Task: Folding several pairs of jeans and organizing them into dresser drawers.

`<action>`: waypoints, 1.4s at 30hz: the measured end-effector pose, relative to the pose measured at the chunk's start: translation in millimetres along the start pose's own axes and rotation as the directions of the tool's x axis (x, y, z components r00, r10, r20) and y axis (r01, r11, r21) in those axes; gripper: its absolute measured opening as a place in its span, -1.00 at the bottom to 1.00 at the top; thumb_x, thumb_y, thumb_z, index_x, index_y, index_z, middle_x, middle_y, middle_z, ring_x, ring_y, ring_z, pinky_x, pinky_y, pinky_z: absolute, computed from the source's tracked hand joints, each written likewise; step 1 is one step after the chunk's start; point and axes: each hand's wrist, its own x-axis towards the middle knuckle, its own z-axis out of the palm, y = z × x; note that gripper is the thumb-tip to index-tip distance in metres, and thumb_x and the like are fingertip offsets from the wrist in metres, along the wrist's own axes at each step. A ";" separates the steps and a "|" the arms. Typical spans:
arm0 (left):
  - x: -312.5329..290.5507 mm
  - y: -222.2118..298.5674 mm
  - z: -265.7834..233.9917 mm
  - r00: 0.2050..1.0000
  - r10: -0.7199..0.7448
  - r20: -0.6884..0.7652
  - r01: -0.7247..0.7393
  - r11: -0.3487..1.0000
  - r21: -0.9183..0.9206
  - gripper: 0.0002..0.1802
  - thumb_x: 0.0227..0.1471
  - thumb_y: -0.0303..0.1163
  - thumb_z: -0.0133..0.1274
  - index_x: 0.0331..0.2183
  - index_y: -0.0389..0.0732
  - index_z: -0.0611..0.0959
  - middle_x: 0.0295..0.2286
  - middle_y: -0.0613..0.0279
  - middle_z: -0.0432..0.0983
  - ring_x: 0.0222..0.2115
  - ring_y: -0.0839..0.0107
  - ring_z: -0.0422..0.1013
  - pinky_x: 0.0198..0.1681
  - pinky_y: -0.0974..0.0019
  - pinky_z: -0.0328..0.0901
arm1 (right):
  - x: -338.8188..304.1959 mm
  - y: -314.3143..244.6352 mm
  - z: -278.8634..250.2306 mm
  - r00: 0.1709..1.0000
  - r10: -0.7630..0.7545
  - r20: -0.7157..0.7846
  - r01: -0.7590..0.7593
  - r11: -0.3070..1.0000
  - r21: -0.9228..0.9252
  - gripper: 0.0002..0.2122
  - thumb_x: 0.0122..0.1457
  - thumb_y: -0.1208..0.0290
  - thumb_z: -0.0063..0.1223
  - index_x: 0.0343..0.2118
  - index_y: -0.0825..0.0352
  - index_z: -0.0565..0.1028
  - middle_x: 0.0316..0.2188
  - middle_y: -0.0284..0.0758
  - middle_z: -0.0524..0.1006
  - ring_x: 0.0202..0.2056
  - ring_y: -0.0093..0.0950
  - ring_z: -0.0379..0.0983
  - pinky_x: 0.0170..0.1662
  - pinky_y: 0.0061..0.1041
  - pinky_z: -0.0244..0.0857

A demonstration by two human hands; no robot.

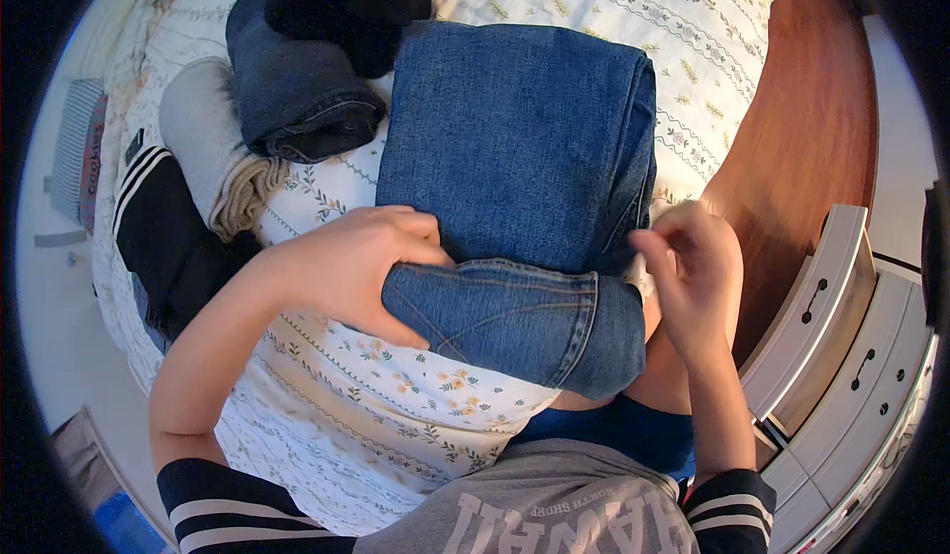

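A pair of blue jeans point(520, 134), folded into a wide strip, lies on the bed in front of me. Its near end is turned over into a thick roll point(515, 322) with stitching showing. My left hand point(381, 257) grips the left end of this roll, thumb on the near side and fingers behind it. At the right edge of the jeans is my right hand point(698, 272), its fingers curled and the thumb close to the denim. Whatever sits between those fingertips is too hidden to tell.
Rolled dark jeans point(307, 99), a grey roll point(213, 138), black clothing point(346, 5) and a black striped garment point(178, 223) lie on the floral bedspread point(693, 79). Right of the bed are wooden flooring point(816, 89) and a white dresser point(851, 376) with a drawer pulled out.
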 end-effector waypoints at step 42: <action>49.7 0.5 -15.5 0.796 0.133 -0.591 0.247 0.820 0.517 -0.46 -0.11 0.07 0.24 -0.30 -0.23 0.61 -0.35 0.13 0.44 -0.29 0.13 0.38 -0.23 0.16 0.27 | 18.5 -44.1 17.1 0.791 -0.450 0.414 0.600 0.436 -0.671 -0.22 -0.25 0.13 0.40 0.10 0.30 0.37 0.05 -0.20 0.39 0.07 -0.14 0.32 0.25 -0.11 0.07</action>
